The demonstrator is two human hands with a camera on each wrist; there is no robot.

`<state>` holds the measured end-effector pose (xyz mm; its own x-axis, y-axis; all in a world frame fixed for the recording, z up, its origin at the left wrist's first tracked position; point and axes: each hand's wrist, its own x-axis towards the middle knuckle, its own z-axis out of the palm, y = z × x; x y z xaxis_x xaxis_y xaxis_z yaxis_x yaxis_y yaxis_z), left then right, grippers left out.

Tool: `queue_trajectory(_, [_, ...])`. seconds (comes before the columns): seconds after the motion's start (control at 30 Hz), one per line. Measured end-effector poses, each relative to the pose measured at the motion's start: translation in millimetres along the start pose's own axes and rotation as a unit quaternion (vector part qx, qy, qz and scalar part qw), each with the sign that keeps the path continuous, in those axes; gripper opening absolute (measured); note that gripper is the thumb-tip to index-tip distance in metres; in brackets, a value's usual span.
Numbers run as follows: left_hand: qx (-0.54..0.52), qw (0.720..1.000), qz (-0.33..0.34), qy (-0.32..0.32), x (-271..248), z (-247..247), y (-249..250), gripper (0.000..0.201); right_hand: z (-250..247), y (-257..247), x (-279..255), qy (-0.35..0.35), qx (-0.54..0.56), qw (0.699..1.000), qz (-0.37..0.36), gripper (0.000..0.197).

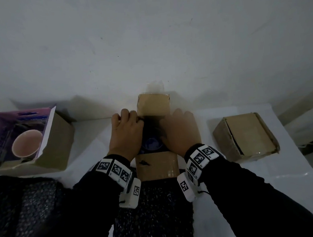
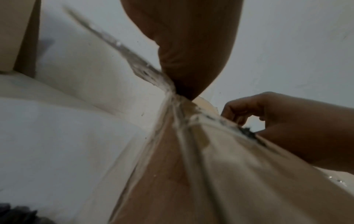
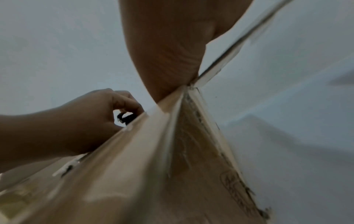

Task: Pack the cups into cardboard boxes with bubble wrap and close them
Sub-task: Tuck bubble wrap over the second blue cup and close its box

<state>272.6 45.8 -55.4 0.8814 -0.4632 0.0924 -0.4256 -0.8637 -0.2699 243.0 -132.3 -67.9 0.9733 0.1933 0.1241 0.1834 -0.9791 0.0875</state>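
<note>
An open cardboard box (image 1: 157, 166) stands in the middle of the white table, its near and far flaps folded out. Inside sits a blue cup (image 1: 151, 144) surrounded by black bubble wrap (image 3: 125, 118). My left hand (image 1: 126, 130) is at the box's far left corner, fingers curled, pinching the wrap. My right hand (image 1: 181, 129) lies over the box's right side with its fingers curled down over the edge onto the wrap. In the left wrist view the right hand (image 2: 287, 121) shows bent fingers at the dark wrap on the box rim (image 2: 229, 174).
At the left an open box (image 1: 57, 142) with a purple lining holds a pink cup (image 1: 28, 142). A shut cardboard box (image 1: 248, 136) lies at the right. A sheet of black bubble wrap (image 1: 150, 213) is spread in front of the middle box. A white wall rises close behind.
</note>
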Motion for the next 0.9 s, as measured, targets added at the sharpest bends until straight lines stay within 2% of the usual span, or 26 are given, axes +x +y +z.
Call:
queue_trajectory(0.03, [0.002,1.0,-0.005,0.001,-1.8,-0.1,-0.1,0.01,0.0,0.2,-2.0,0.001,-0.006,1.0,-0.006,0.024])
queue_trajectory(0.1, [-0.002,1.0,0.002,-0.008,-4.5,-0.3,1.3,0.02,-0.8,-0.4,-3.7,-0.012,-0.015,1.0,-0.012,0.019])
queue_trajectory(0.17, [-0.007,0.999,0.014,-0.03,-6.0,-2.7,3.7,0.028,-0.7,0.0,-2.1,-0.028,-0.01,0.999,-0.011,0.026])
queue_trajectory(0.27, [0.018,0.998,0.026,-0.058,-11.7,-10.7,5.4,0.02,-2.1,2.0,-1.8,-0.023,0.006,0.999,-0.021,0.03])
queue_trajectory(0.43, [0.034,0.995,0.039,-0.091,-16.9,-14.4,8.4,0.047,1.0,7.7,-8.0,-0.014,0.025,0.999,-0.036,0.023])
queue_trajectory(0.53, [0.016,0.994,0.034,-0.105,-18.9,-8.0,9.8,0.056,2.9,7.0,-9.5,-0.05,0.01,0.998,-0.031,0.015])
queue_trajectory(0.6, [0.012,0.994,0.035,-0.1,-18.6,-7.4,8.8,0.054,1.2,6.6,-8.7,-0.089,-0.014,0.996,-0.029,0.018])
queue_trajectory(0.73, [0.001,0.998,0.023,-0.065,-18.7,-0.9,1.5,0.036,-1.7,7.5,-8.4,-0.119,-0.04,0.992,-0.028,0.024])
queue_trajectory(0.83, [-0.01,0.998,0.02,-0.059,-18.3,6.5,0.7,0.035,-4.5,4.1,-9.7,-0.149,-0.044,0.987,-0.039,0.027])
queue_trajectory(0.9, [-0.01,0.998,0.014,-0.052,-16.2,6.3,0.6,0.038,-11.1,1.8,-6.1,-0.133,-0.053,0.989,-0.039,0.024])
